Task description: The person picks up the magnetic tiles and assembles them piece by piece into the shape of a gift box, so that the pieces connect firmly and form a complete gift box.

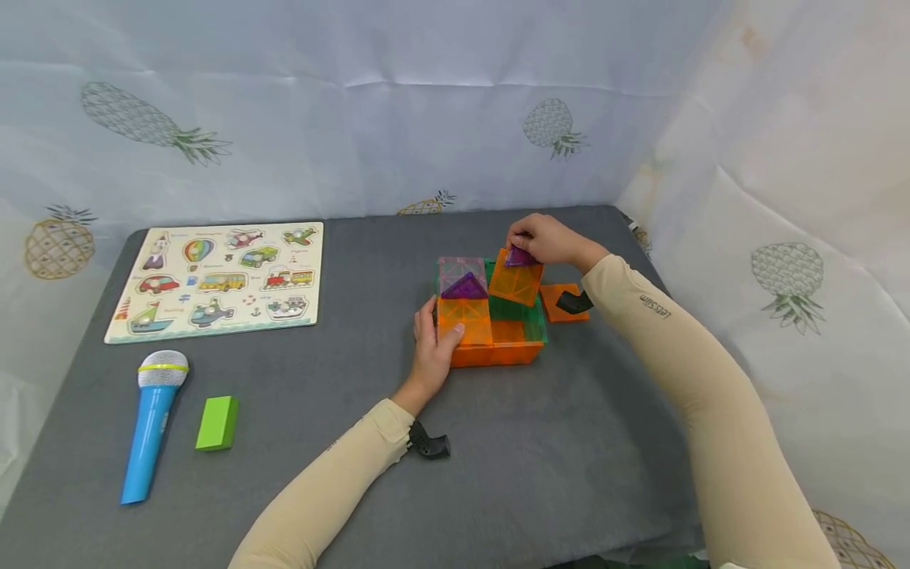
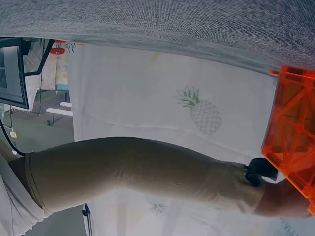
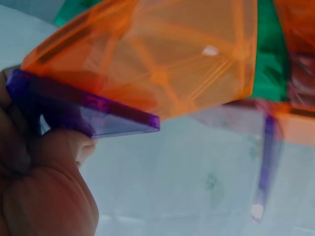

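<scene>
A low box of translucent magnetic tiles stands on the table, orange in front with green sides. My left hand grips its left side, thumb over an orange top tile. Behind that tile lies a pinkish tile, and a purple triangle tile stands up between them. With my right hand I pinch another purple triangle tile along the edge of a tilted orange square tile, over the box's open right part. A loose orange tile lies right of the box.
At the back left lies a vehicle picture puzzle board. A blue toy microphone and a green block are at the front left. A pineapple-print curtain hangs behind the grey table.
</scene>
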`<state>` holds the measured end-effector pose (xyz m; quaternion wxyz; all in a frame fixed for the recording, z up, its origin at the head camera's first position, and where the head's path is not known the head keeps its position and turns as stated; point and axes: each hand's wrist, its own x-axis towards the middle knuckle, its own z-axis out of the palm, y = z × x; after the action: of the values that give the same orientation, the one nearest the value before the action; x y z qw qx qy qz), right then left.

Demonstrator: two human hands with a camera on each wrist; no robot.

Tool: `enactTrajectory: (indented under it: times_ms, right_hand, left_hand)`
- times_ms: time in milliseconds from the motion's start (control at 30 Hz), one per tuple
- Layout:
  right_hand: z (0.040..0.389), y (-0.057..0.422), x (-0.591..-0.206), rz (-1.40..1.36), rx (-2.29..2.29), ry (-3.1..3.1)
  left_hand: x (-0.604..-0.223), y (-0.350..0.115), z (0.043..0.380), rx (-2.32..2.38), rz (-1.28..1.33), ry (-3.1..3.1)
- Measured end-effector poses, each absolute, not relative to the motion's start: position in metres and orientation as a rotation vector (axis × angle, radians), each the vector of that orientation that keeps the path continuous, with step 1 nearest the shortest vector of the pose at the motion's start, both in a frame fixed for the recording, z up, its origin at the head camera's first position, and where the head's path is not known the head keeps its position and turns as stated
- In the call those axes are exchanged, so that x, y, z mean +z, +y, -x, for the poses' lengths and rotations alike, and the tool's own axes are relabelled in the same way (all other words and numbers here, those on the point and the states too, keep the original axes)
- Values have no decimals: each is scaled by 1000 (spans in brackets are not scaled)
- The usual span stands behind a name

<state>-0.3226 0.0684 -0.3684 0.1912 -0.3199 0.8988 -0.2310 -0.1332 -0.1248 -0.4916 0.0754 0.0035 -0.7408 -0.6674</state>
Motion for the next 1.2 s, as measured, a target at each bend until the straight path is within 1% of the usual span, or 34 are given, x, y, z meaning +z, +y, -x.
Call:
enactTrajectory:
  times_ms: [200, 467, 733, 933, 1033, 1200]
  right_hand:
    - [335, 53, -375, 920, -591, 2539]
    - [339, 43, -379, 1012, -566, 2493]
    - [342, 40, -389, 934, -520, 2437]
    - [346, 46, -395, 909, -577, 2426]
    - [348, 56, -391, 812, -699, 2449]
    - [337, 80, -362, 637, -938, 2516]
  left_hand:
    - [-490, -126, 132, -2023, -37, -2247]
    - [-488, -126, 135, -2052, -33, -2262]
    - [-488, -127, 135, -2067, -37, -2262]
    - [-492, -125, 132, -2040, -29, -2250]
    - [-493, -122, 132, -2030, -20, -2241]
    - [-488, -121, 131, -2042, -16, -2222]
